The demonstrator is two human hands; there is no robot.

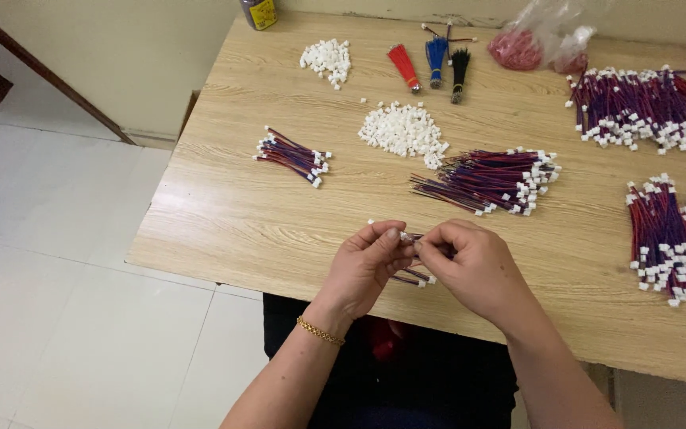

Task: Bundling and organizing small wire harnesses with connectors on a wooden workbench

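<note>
My left hand (365, 266) and my right hand (474, 266) meet fingertip to fingertip over the near edge of a wooden table (224, 214). Between them they pinch a short red-and-blue wire lead (414, 276) with small white connectors; its lower end hangs below my fingers. A gold bracelet (320, 331) circles my left wrist. Just beyond my hands lies a bundle of similar wires with white plugs (490, 180). Past it sits a heap of loose white connectors (403, 131).
A small wire bundle (294, 156) lies at the left, with a second little connector pile (327, 59) behind it. Large wire bundles lie at the right (676, 242) and far right (645, 107). Red, blue and black wire tassels (432, 62) and a plastic bag (545, 40) sit at the back.
</note>
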